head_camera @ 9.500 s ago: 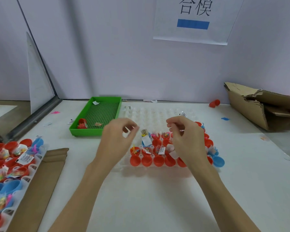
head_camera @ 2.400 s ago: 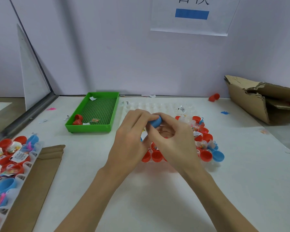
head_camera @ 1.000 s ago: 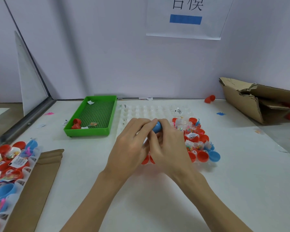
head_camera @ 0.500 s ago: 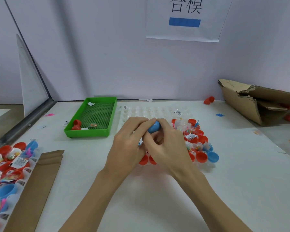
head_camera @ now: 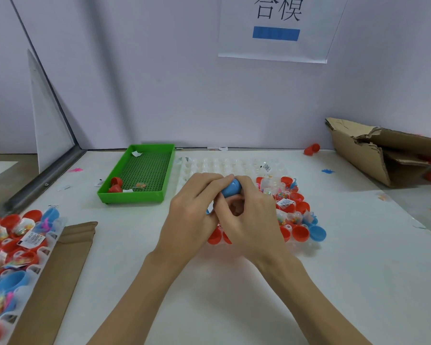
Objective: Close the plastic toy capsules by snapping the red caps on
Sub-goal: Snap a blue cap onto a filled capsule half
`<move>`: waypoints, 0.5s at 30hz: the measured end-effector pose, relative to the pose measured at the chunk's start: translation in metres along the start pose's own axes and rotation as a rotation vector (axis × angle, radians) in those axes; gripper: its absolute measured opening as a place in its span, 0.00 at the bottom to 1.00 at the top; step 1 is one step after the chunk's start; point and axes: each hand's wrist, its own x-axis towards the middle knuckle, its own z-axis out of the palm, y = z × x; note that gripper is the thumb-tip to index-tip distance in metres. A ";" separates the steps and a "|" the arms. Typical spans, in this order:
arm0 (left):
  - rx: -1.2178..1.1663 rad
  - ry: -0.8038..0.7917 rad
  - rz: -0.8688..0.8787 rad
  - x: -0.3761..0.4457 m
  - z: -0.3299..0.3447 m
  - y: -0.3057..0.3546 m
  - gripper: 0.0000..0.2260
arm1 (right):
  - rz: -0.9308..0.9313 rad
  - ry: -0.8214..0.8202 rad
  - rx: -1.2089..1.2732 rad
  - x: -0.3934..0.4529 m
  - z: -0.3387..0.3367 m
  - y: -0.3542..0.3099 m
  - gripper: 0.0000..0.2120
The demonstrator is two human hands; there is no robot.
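Note:
Both hands meet over the clear capsule tray in the middle of the table. My left hand and my right hand together grip a blue capsule, fingers curled round it from both sides. Only its blue top shows; the rest is hidden by fingers. Open red capsule halves with small toys and paper slips fill the tray's near right part, and one blue half sits at the corner.
A green tray with red caps stands to the left. A second tray of red and blue capsules and a cardboard strip lie at the near left. A torn cardboard box sits far right, a red capsule by the wall.
The hands have stayed together round the blue capsule; the fingers have shifted slightly on it. Earlier the hands were apart above the tray, holding nothing blue.

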 end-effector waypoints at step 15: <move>-0.668 0.002 -0.466 0.007 0.003 0.006 0.17 | 0.091 0.029 0.235 0.001 -0.003 -0.003 0.09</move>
